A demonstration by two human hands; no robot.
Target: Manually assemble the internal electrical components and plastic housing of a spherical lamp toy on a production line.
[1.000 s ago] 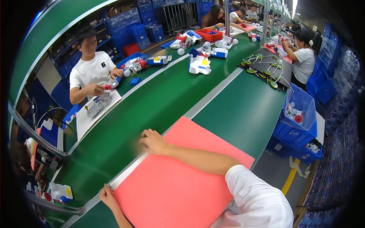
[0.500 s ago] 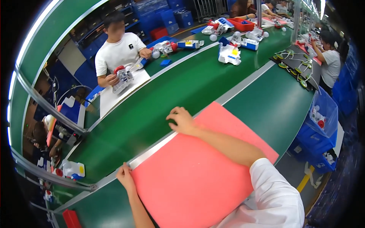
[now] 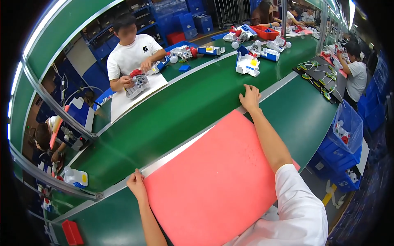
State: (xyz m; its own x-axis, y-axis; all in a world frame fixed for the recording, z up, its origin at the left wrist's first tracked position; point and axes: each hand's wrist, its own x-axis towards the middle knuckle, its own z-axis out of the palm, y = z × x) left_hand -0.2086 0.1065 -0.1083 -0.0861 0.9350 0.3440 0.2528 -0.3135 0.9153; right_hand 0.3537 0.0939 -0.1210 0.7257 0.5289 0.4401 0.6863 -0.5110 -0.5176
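R hand (image 3: 250,98) out by the green belt's edge (image 3: 172,123), fingers spread; L hand (image 3: 137,185) curled at the pink sheet (image 3: 209,176), far-L corner, can't tell if pinching. Sheet's over the surface (image 3: 287,110), btwn forearms. Beyond, white shell (image 3: 245,66) on belt; co-worker (image 3: 137,55) opp. w/ red-and-grey part (image 3: 138,87).

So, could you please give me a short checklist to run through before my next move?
1. Right hand free: ok, fingers spread, nothing visible in it.
2. Left hand gripping the pink mat: cannot tell; it is at the mat's far left corner.
3. White sheet fully covered by the mat: not ok, a strip shows along the far edge.
4. White plastic shell in hand: not ok, it lies on the green belt beyond the right hand.
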